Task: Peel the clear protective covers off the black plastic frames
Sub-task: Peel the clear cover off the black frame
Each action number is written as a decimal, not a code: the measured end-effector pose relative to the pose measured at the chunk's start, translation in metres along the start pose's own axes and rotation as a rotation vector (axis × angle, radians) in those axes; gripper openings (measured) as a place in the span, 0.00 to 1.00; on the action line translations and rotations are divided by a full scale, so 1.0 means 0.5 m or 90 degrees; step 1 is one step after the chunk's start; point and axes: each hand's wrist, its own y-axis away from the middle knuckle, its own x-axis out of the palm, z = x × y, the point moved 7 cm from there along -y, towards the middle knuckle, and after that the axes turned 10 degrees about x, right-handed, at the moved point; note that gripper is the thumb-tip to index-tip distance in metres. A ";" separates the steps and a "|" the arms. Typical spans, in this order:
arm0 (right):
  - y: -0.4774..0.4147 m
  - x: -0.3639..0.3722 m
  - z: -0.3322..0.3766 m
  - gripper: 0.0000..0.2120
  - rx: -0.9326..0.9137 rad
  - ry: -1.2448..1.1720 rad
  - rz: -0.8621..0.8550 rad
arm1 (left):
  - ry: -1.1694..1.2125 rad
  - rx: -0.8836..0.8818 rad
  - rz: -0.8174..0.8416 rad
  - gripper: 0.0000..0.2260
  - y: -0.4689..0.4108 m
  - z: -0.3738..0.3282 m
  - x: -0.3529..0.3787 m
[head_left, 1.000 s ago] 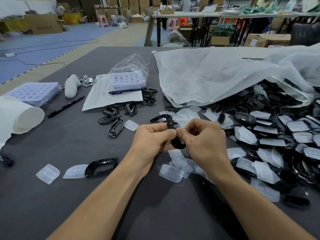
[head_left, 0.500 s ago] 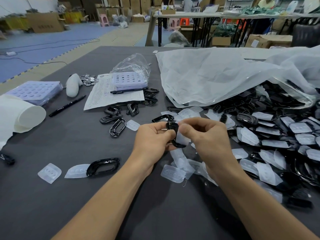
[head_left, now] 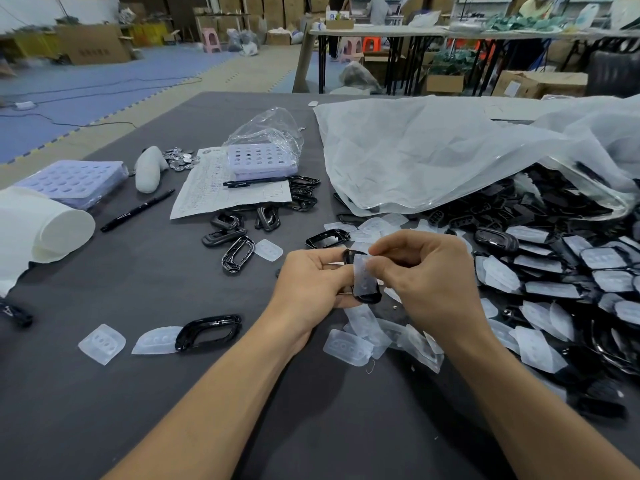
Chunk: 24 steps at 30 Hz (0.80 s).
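Observation:
My left hand (head_left: 311, 285) grips a black plastic frame (head_left: 369, 298) upright above the dark table (head_left: 104, 393). My right hand (head_left: 422, 278) pinches the clear cover (head_left: 363, 277), which stands partly lifted off that frame's front. Peeled clear covers (head_left: 349, 346) lie in a loose heap just below my hands. A bare black frame (head_left: 209, 331) lies at the front left beside two loose covers (head_left: 102, 342). A large pile of covered frames (head_left: 561, 271) fills the right side.
Several bare frames (head_left: 239, 233) lie in the middle behind my hands. A printed sheet (head_left: 221, 185) with a pen, purple trays (head_left: 261, 159) in a clear bag, a marker (head_left: 136, 211), a white roll (head_left: 41, 230) and a big translucent bag (head_left: 450, 154) lie further back.
My right hand has pulled the clear cover away from the frame's front; a second ago both hands were closed tight on the covered frame. The hands have risen slightly.

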 end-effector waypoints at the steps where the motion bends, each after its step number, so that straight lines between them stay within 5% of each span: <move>1: 0.001 -0.001 0.002 0.10 -0.003 0.004 0.001 | 0.000 -0.001 0.010 0.05 0.001 -0.001 0.002; 11: 0.019 0.001 0.025 0.10 -0.107 0.186 -0.119 | 0.044 -0.035 0.057 0.07 0.000 0.006 0.010; 24: 0.015 0.007 0.038 0.09 -0.168 0.295 -0.091 | 0.065 -0.049 0.058 0.11 -0.005 0.011 0.002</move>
